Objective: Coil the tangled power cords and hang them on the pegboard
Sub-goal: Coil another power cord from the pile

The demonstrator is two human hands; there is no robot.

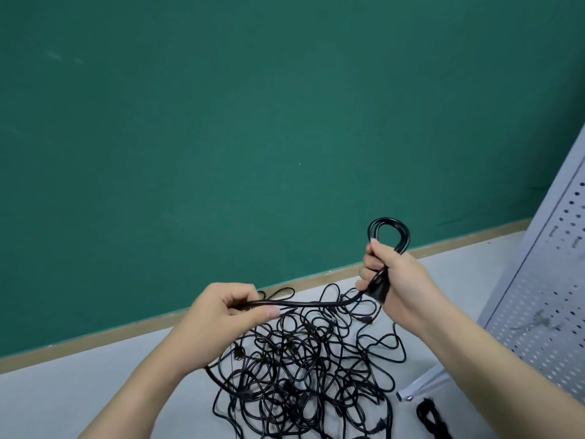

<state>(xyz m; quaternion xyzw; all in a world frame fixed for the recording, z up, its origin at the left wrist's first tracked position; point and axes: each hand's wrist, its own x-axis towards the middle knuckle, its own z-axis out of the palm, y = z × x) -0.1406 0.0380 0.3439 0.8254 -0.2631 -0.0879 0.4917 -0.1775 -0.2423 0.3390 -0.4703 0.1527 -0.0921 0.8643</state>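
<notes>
A looped black cord point(388, 231) is gripped by the right hand point(392, 277); its run is pinched by the left hand point(221, 315) above the tangled pile point(304, 369)

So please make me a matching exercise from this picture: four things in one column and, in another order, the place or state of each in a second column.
Things:
1. right hand
2. left hand
3. tangled cords
4. pegboard

Places or states:
A. lies in a heap on the pale floor
B. stands at the right edge, leaning, with hooks on it
C. holds up a small coil of cord with a loop above the fingers
D. pinches the straight run of cord

Pairs: 1-C, 2-D, 3-A, 4-B
</notes>
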